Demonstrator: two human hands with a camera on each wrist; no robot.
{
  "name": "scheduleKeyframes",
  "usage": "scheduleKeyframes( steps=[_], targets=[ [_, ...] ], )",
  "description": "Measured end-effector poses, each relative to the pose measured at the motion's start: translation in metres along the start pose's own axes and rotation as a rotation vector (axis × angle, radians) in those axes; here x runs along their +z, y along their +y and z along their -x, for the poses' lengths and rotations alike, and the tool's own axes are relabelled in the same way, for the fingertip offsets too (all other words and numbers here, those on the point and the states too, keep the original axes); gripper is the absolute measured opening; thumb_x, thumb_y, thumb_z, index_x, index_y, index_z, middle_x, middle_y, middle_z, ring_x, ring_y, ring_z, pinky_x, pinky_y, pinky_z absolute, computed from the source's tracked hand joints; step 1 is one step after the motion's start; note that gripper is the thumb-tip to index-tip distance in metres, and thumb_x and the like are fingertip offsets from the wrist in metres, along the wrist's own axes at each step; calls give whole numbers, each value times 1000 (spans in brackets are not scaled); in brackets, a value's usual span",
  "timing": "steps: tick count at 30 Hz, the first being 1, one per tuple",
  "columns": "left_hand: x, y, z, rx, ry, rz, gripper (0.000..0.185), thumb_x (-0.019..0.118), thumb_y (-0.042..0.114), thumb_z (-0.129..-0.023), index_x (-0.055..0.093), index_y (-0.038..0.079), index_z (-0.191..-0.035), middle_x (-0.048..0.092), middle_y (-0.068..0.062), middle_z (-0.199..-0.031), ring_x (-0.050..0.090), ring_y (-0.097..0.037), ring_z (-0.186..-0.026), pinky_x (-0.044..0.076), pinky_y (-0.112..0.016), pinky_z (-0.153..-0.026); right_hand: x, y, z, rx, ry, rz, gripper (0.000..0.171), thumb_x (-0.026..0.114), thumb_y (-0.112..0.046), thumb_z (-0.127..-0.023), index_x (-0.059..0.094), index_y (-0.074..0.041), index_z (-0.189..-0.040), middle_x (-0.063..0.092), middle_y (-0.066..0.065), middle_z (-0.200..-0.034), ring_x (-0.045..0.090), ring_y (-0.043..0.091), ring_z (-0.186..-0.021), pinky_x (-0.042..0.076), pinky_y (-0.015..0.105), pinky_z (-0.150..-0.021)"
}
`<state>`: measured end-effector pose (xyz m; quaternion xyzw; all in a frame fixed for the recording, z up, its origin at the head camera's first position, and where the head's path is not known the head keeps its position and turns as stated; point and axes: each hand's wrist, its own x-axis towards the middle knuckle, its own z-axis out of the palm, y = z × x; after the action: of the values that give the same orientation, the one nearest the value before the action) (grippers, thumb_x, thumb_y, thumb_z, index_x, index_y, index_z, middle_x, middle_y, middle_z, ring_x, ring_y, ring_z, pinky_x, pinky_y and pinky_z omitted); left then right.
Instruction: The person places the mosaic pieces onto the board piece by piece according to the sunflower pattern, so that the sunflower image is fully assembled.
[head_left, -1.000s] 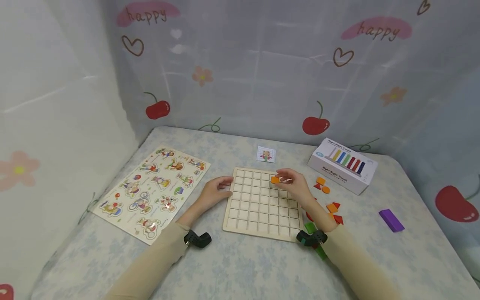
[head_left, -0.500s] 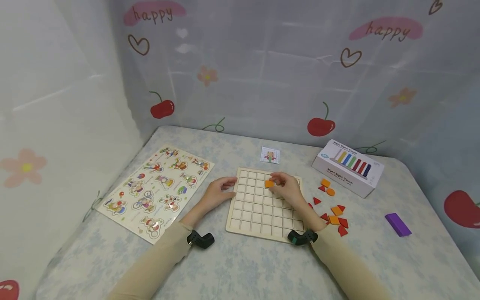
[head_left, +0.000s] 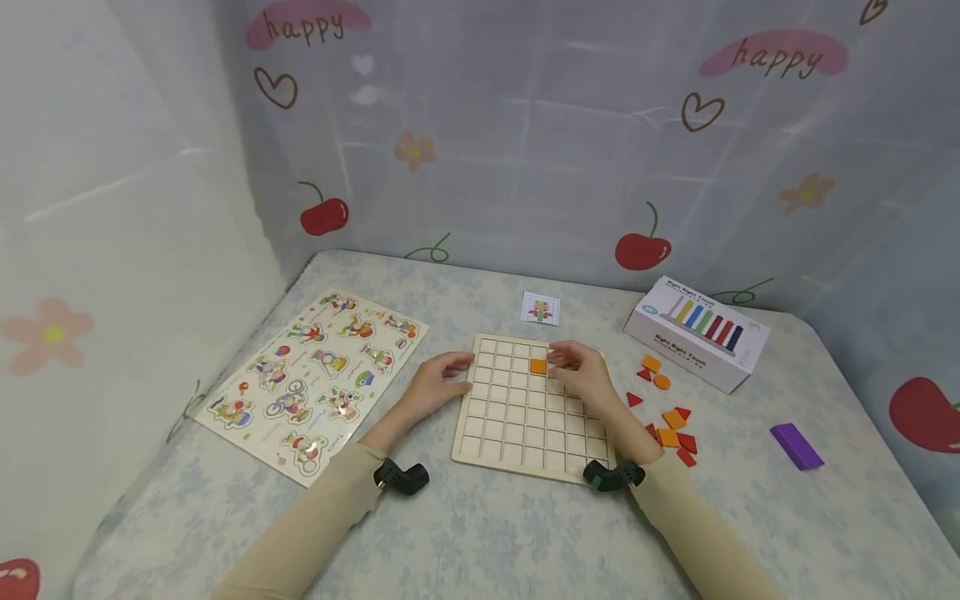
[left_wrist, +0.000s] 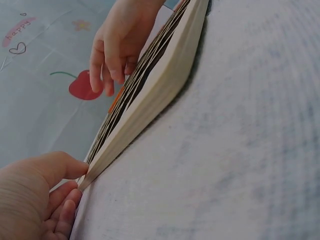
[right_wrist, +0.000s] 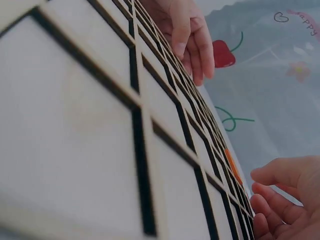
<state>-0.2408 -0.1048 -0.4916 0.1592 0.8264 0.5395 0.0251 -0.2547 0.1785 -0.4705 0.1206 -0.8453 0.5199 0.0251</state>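
A pale wooden grid board (head_left: 498,457) lies in front of the person. One orange square tile (head_left: 538,367) sits in a cell in the second row from its far edge. My right hand (head_left: 591,383) hovers over the board just right of that tile, fingers loosely bent and holding nothing. In the right wrist view, the thumb is a small gap away from the orange tile (right_wrist: 232,166). At the board's left edge rests my left hand (head_left: 433,388); the left wrist view shows its thumb (left_wrist: 75,167) touching the board's rim, other fingers alongside.
Several red and orange pieces (head_left: 667,437) lie right of the board. A small picture card (head_left: 541,308) is behind it. A white box (head_left: 697,333) stands back right, a purple block (head_left: 797,447) farther right. Left lies a picture puzzle board (head_left: 315,383).
My right hand carried the orange tile slightly left over the grid, left it in a cell and drew back right. My left hand has stayed at the board's edge.
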Motion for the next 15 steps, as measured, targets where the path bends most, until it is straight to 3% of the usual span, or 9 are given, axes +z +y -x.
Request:
scheduleKeyframes(
  steps=[7, 15],
  targets=[
    [0, -1, -1, 1, -6, -13, 49, 68, 7, -86, 55, 6, -133, 59, -13, -131, 57, -27, -116, 48, -40, -101, -32, 5, 17, 53, 50, 66, 38, 68, -2, -85, 61, 1, -122, 67, 23, -107, 59, 8, -86, 48, 11, -76],
    [0, 1, 2, -9, -3, -11, 48, 68, 7, -86, 56, 6, -133, 59, -13, -130, 57, -27, -116, 47, -41, -101, -76, 15, 45, 162, 102, 213, 40, 65, -4, -87, 56, 2, -126, 65, 23, -112, 61, 28, -96, 46, 7, -73]
  ],
)
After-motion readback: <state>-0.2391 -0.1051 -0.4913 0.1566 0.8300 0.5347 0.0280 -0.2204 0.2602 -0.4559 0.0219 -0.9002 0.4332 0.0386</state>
